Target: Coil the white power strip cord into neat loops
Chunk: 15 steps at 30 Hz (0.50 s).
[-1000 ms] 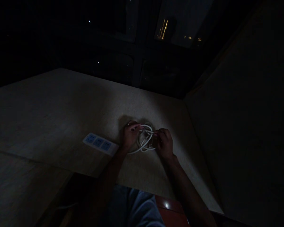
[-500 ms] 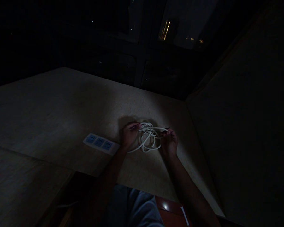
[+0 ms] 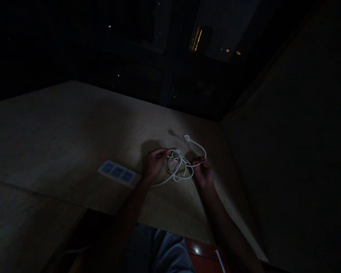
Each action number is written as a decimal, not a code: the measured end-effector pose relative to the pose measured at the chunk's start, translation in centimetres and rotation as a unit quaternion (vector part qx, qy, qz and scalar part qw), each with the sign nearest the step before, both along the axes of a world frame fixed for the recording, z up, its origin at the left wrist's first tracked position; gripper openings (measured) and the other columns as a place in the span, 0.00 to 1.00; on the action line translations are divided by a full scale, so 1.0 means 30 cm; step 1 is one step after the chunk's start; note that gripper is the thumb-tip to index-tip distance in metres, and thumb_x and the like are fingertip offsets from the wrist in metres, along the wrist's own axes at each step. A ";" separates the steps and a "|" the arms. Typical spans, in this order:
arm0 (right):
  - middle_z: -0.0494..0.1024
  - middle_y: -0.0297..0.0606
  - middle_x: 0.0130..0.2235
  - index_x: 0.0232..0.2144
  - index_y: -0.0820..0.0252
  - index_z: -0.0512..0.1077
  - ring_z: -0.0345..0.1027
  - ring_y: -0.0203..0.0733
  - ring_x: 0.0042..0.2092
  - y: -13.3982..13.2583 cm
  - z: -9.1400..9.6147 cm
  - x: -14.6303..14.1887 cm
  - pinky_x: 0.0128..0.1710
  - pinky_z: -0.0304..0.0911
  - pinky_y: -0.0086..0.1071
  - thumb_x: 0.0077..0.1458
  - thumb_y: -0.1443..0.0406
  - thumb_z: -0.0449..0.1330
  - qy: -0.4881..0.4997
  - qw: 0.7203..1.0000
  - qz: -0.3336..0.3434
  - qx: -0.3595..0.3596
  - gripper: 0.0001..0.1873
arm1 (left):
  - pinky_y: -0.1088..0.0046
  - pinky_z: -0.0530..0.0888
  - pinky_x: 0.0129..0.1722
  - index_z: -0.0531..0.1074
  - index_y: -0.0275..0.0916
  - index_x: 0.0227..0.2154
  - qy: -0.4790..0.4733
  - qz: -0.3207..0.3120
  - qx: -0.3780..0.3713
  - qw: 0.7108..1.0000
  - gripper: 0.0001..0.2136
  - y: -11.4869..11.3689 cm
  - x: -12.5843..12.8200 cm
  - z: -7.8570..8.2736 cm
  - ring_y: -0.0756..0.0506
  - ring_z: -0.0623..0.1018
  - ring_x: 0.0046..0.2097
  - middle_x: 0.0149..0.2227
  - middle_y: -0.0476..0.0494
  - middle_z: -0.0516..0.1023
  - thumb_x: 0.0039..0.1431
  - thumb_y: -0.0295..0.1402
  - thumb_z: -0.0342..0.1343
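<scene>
A tangled white power cord (image 3: 184, 171) lies in loops between my two hands. My left hand (image 3: 155, 162) is closed on the left side of the loops, pinching the cord at the fingertips. My right hand (image 3: 204, 172) grips the cord on the right. From its fingers a length arcs up and back to a white plug (image 3: 186, 138), which is raised, with its shadow on the surface behind. Left of my left hand lies a white power strip (image 3: 118, 172) with blue socket faces; its right end is partly hidden by my forearm, and the cord emerges beyond it.
Everything rests on a pale stone-like ledge (image 3: 82, 125) in dim light. A dark window (image 3: 147, 87) runs along the back, and a wall (image 3: 287, 151) stands at the right. My legs (image 3: 165, 250) and a reddish surface (image 3: 201, 258) with a thin white strip show below.
The plug end has come free of the tangle and now arcs up behind my right hand. My right hand has shifted slightly down; my left hand stays almost in place.
</scene>
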State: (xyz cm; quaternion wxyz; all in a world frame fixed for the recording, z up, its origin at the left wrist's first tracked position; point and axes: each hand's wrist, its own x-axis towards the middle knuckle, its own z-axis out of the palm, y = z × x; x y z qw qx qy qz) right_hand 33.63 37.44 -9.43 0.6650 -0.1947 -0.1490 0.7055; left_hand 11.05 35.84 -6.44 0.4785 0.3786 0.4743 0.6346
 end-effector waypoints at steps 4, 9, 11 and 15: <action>0.75 0.28 0.30 0.28 0.58 0.70 0.70 0.29 0.32 0.001 0.001 0.000 0.36 0.73 0.25 0.48 0.78 0.62 0.011 1.000 0.008 0.008 0.11 | 0.64 0.74 0.43 0.78 0.36 0.33 -0.016 -0.010 -0.003 1.000 0.20 0.004 0.004 -0.010 0.42 0.79 0.39 0.35 0.39 0.81 0.42 0.47 0.69; 0.76 0.29 0.29 0.31 0.58 0.71 0.70 0.30 0.30 -0.003 0.015 -0.001 0.34 0.73 0.26 0.53 0.76 0.61 0.025 1.000 0.006 -0.018 0.08 | 0.67 0.73 0.42 0.77 0.35 0.33 0.013 -0.079 -0.009 0.997 0.24 -0.002 0.009 -0.014 0.41 0.78 0.41 0.36 0.38 0.80 0.46 0.54 0.64; 0.76 0.30 0.29 0.31 0.58 0.71 0.71 0.31 0.30 -0.003 0.022 -0.003 0.34 0.73 0.26 0.55 0.73 0.60 0.012 0.999 0.003 -0.046 0.06 | 0.68 0.72 0.41 0.77 0.34 0.34 0.061 -0.116 -0.002 0.991 0.24 -0.008 0.010 -0.013 0.42 0.78 0.41 0.36 0.39 0.79 0.49 0.54 0.62; 0.75 0.32 0.29 0.31 0.59 0.72 0.70 0.33 0.29 0.002 0.037 -0.005 0.31 0.72 0.27 0.55 0.70 0.60 -0.072 0.995 -0.012 -0.072 0.02 | 0.70 0.72 0.42 0.76 0.36 0.28 0.173 -0.150 0.060 0.972 0.16 -0.021 0.008 -0.021 0.43 0.76 0.44 0.42 0.39 0.76 0.49 0.46 0.63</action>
